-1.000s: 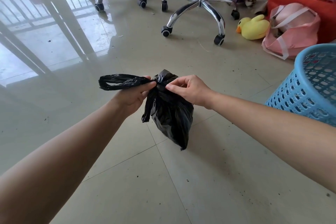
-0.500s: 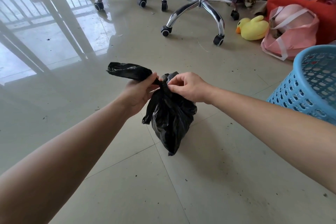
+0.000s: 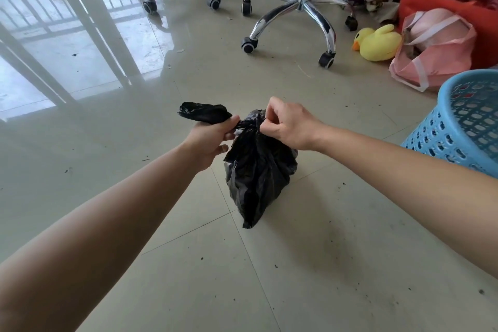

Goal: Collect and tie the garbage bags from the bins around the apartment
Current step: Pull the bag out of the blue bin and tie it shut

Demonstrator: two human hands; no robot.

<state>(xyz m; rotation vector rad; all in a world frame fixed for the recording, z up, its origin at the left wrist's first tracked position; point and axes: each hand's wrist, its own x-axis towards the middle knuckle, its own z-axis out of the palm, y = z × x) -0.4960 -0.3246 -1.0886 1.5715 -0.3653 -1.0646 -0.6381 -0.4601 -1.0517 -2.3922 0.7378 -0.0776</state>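
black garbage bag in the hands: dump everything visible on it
The black garbage bag is thin, glossy, crinkled plastic. Its mouth is gathered into a neck at the top, and one twisted strip sticks out to the left. The left hand grips that strip; the right hand pinches the neck. The bulging body hangs below both hands and tapers to a pointed lower corner over the tiled floor. Whether that corner touches the floor cannot be told.
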